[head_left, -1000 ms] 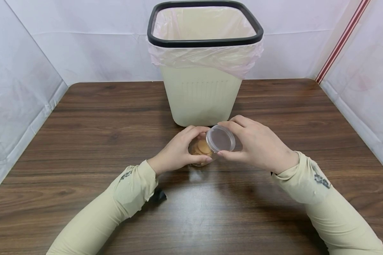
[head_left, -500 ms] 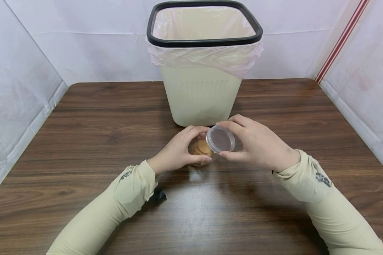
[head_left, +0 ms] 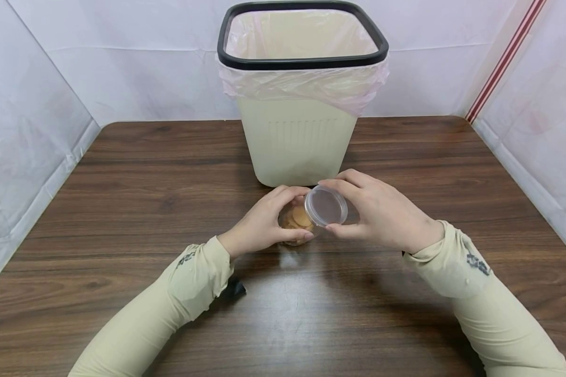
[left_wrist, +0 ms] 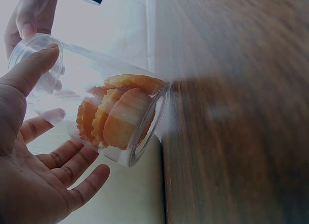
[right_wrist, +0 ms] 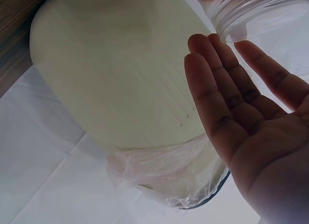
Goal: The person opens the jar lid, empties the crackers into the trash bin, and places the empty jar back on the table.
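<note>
A clear jar (head_left: 295, 217) with several orange-brown wavy slices (left_wrist: 120, 120) inside leans on the table. Around its body curl the left hand's (head_left: 259, 222) thumb and fingers. The right hand (head_left: 389, 212) pinches the clear round lid end (head_left: 327, 206) between thumb and fingers, at the jar's upper right. In the left wrist view the jar is tilted, its slices gathered near the base. Whether the lid is loose or fastened I cannot tell. The right wrist view shows the right hand (right_wrist: 260, 122) with fingertips at the clear threaded rim (right_wrist: 260, 14).
Behind the hands stands a cream bin (head_left: 302, 136) with a black rim (head_left: 304, 64) and a pinkish liner (head_left: 306, 84). A small black object (head_left: 233, 289) shows beside the left sleeve. White sheeting (head_left: 146, 73) surrounds the brown wooden table (head_left: 137, 193).
Very little differs. The right hand's fingers and wrist have shifted slightly at the lid; the jar and left hand look the same.
</note>
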Demonstrator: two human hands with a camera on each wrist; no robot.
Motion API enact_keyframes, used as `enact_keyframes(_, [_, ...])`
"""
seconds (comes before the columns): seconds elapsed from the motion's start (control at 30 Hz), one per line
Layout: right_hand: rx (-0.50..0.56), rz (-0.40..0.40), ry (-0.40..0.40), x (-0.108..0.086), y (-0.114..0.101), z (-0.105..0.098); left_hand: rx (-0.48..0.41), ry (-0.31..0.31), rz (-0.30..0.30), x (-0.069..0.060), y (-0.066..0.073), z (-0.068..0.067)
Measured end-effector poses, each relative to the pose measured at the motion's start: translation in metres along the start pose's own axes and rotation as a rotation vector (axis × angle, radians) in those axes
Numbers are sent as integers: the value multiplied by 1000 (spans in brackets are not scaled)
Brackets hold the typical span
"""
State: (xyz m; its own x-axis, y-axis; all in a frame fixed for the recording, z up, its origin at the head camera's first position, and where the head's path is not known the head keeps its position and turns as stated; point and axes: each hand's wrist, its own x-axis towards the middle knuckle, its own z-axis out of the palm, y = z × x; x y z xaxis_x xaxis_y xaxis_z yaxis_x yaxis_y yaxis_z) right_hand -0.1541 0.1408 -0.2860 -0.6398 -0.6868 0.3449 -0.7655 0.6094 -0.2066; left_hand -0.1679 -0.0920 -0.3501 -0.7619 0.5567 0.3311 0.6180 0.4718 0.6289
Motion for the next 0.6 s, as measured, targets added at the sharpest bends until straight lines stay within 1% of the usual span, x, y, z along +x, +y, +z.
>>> enact_keyframes(0.27, [1, -20, 1, 0, 1, 0, 17, -6, 1, 0, -1, 0])
enact_keyframes(0.6, [6, -15, -11, 0, 1, -1, 18, -4, 4, 0, -1, 0])
